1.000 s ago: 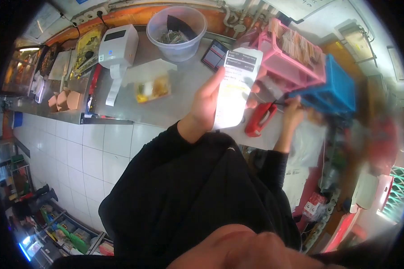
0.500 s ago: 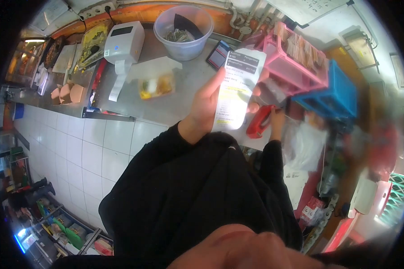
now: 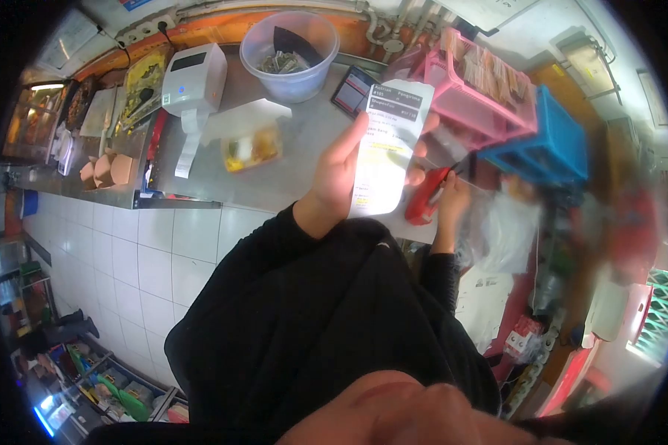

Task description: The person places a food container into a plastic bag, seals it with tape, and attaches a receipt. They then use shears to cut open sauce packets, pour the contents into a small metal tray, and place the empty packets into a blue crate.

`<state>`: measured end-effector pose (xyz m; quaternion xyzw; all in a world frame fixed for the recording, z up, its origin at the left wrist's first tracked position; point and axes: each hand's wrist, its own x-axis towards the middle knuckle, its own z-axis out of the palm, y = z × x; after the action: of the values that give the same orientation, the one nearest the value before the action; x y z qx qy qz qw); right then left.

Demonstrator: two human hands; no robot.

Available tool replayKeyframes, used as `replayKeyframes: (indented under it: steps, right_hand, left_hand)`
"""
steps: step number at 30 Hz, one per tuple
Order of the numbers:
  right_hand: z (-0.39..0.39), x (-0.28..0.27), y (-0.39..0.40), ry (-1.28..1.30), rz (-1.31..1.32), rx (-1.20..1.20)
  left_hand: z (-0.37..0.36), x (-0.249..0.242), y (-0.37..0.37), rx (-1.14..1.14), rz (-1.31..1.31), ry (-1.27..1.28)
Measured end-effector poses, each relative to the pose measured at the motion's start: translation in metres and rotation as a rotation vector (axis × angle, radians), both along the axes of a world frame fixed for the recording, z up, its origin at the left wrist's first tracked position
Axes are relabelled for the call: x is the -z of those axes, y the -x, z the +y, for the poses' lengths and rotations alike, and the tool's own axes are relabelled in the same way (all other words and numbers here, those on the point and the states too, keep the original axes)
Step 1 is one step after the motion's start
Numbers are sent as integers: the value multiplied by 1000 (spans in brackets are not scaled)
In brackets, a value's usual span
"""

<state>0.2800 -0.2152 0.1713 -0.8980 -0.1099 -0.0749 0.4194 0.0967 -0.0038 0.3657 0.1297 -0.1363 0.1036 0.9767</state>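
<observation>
My left hand holds a long printed receipt upright, its thumb on the near side and fingertips showing past the right edge. Yellow highlighting marks some of the lines. To the right, my right hand is closed at a red tool, which looks like a stapler, on the counter; something small and dark shows at the fingertips. A food box with a raised clear lid stands left of the receipt. Behind the receipt lies a tablet.
A label printer with a paper strip hanging out stands beside a clear tub. Pink and blue baskets are at the right. Plastic bags hang below them. Brown boxes sit far left.
My right hand has shifted slightly left and down beside the red tool, and its fingertips now show more clearly. The receipt has moved slightly left in the view.
</observation>
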Motion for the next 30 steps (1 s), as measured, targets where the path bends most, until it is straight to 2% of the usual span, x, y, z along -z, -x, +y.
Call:
replayKeyframes:
  steps: [1,5,10,11,13,14,15,18,25,30]
  right_hand:
    - [3,-6,4,-87,92,1]
    - [15,-46,30,-275,165,-84]
    - [37,-105,63,-538,327,-435]
    - [40,-117,71,-537,329,-435]
    - [45,-143,89,-454,258,-772]
    - [49,-156,102,-479,418,-724]
    - [52,-165,109,-477,419,-723]
    - [62,-179,121,-427,304,-916]
    - [73,-176,136,-447,341,-879]
    - [85,-174,140,-478,334,-802]
  left_hand:
    - [0,1,-1,7,-21,11]
    - [0,2,-1,-6,18,-1]
    - [2,3,2,-20,22,12]
    - [2,4,1,-21,24,13]
    - [1,5,1,-133,62,-77]
    - [1,5,2,-133,63,-75]
    - [1,5,4,-130,80,-59]
    - [1,5,5,-141,101,-51]
    - [5,17,10,-43,37,-10]
    - [5,16,11,-97,117,-61]
